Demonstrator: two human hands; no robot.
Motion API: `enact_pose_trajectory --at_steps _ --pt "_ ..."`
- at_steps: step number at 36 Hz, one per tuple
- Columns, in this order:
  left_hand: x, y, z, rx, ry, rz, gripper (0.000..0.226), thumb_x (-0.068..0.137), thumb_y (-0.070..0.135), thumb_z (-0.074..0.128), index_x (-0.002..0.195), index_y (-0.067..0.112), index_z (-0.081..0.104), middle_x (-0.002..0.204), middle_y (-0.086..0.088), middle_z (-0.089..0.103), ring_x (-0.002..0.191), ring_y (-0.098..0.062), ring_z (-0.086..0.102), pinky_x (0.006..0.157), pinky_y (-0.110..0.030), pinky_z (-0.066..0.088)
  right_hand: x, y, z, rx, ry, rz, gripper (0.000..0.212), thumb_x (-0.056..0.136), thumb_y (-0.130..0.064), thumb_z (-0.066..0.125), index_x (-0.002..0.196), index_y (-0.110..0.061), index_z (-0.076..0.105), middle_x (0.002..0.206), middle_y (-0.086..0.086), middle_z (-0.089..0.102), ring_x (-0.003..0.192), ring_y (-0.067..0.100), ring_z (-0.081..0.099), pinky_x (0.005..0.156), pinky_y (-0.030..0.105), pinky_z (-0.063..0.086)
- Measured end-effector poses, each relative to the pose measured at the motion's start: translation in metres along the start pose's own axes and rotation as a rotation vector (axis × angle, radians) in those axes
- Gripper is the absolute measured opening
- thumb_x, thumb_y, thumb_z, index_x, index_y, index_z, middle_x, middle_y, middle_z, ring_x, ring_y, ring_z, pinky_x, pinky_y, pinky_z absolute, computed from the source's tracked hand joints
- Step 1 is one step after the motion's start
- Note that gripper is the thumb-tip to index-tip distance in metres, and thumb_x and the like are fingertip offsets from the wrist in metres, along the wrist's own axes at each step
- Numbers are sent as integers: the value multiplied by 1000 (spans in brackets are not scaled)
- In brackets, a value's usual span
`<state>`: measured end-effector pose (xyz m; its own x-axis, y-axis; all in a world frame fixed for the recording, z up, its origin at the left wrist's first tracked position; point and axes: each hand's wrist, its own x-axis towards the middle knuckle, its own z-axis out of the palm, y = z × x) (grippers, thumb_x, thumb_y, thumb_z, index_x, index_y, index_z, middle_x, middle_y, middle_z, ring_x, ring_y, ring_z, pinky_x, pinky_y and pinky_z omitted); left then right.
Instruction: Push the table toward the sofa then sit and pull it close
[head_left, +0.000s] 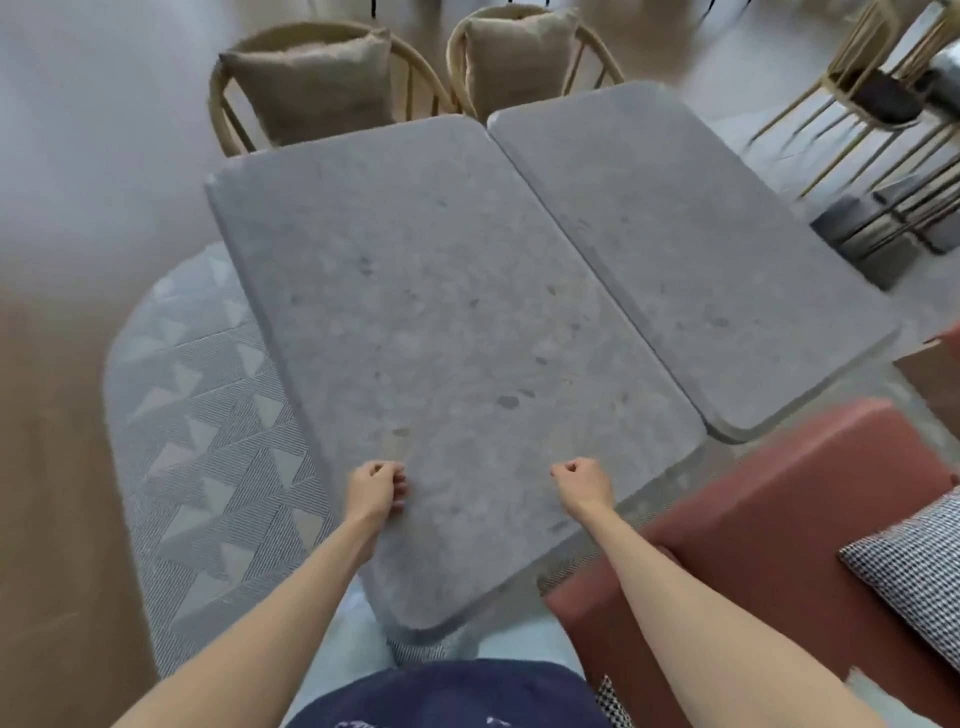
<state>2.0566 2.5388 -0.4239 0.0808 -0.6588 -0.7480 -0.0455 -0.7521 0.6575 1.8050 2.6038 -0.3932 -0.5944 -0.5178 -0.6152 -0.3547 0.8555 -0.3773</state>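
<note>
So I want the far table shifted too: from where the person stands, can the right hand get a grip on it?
Probably not. The right hand rests curled on the near table, whose slab lies between the person and most of the far table. Only its near corner, by the sofa, looks close.

both bare arms reach forward and down, nearly straight and set apart. the left hand (375, 491) has its fingers curled loosely under, knuckles up, wrist slightly bent inward. the right hand (582, 483) is curled into a loose fist with the back of the hand facing up, its wrist in line with the forearm.
</note>
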Motion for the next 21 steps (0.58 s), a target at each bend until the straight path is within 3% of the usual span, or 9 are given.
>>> enact_pose_trajectory --at_steps 3,8,11,13,16,18,21 --pt "-1 -6 7 -4 107 20 23 94 4 53 74 11 59 66 -7 55 57 -16 51 42 -21 44 20 29 -6 -35 71 69 40 95 -40 46 76 -9 63 95 20 68 93 35 65 78 37 46" --pt "-23 -35 27 -10 319 14 19 96 11 54 77 11 60 70 -6 57 61 -17 53 63 -33 48 37 65 -29 113 196 196 51 100 -35 43 104 10 66 110 33 66 101 42 63 76 40 41" --pt "-49 -59 51 -24 483 -22 14 94 11 56 83 9 64 68 -4 60 64 -21 56 73 -38 50 42 77 -41 263 197 291 53 99 -38 48 112 11 62 115 32 65 108 44 61 85 44 45" --pt "-67 -77 69 -52 618 -87 11 93 12 57 85 12 65 73 -10 66 75 -29 63 77 -39 53 41 79 -45 404 162 346 51 96 -41 55 109 7 63 112 28 68 106 42 63 89 45 46" --pt "-93 -101 101 -112 826 -233 11 85 12 60 92 9 68 98 -20 72 95 -37 68 88 -46 55 46 86 -46 654 111 478 58 88 -44 67 118 3 51 115 20 62 99 37 62 80 41 49" --pt "-104 -109 122 -216 972 -316 22 82 11 63 101 2 68 111 -24 68 107 -39 64 95 -41 50 50 90 -48 833 10 554 63 83 -43 73 125 -3 47 113 14 59 92 32 60 76 39 52" --pt "-110 -117 153 -466 1060 -488 59 81 30 73 126 -3 53 137 -24 52 126 -38 50 105 -41 42 69 98 -54 1133 -241 573 42 84 -28 70 120 -11 59 124 12 66 98 30 63 78 37 55"
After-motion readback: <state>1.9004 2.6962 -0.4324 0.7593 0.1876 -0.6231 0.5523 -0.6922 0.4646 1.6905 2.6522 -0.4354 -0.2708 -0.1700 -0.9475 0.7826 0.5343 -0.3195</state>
